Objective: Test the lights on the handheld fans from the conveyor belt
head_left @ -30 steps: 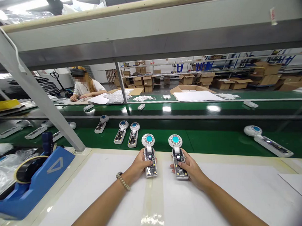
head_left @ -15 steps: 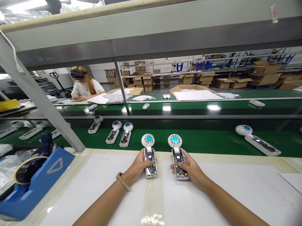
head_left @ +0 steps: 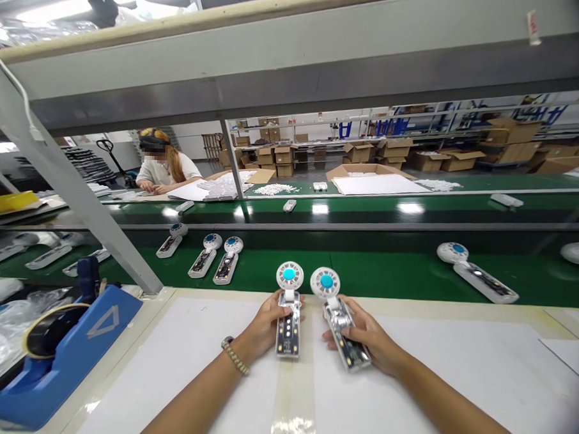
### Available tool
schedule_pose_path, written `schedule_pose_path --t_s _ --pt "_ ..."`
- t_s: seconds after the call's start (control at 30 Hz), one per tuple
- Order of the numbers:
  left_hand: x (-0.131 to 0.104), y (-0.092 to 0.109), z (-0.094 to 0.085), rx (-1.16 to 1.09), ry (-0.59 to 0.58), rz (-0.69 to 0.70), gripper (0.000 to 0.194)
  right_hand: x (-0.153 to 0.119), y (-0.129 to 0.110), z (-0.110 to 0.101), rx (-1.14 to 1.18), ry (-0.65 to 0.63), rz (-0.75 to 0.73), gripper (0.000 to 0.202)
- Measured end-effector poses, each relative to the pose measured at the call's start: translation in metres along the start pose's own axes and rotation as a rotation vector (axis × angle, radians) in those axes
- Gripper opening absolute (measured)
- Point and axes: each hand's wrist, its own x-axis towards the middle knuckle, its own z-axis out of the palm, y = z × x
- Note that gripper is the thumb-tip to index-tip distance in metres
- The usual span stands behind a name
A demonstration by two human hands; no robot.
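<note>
My left hand [head_left: 265, 323] is closed round a white device [head_left: 288, 338] with a round head, blue at its centre, and a clear-topped body showing a dark circuit board. It points nearly straight away from me. A similar device [head_left: 325, 282] is gripped in my right hand [head_left: 373, 336], tilted with its head to the left and its lower end to the right. Both are held over the near edge of the white-covered bench [head_left: 206, 367]. More such devices lie on the green belt [head_left: 378, 272], among them a pair [head_left: 226, 267] at left and one [head_left: 485, 281] at right.
A blue tape dispenser [head_left: 72, 355] stands at the left, beside a slanting metal post [head_left: 80, 169]. An overhead shelf [head_left: 277, 63] spans the view. Across the belts a person [head_left: 169, 164] sits at work, with open cardboard boxes [head_left: 426, 160] farther back.
Both held devices have come slightly nearer to me. The right one has tilted, its head moving left. Devices on the near belt have shifted left, and white parts on the far belt right.
</note>
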Motion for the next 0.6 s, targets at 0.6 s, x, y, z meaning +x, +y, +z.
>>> schedule_pose_path --t_s 0.6 --pt "0.071 0.151 -0.12 1.375 0.647 0.215 0.037 0.104 -0.147 -0.145 -1.129 0.984 -0.048 0.041"
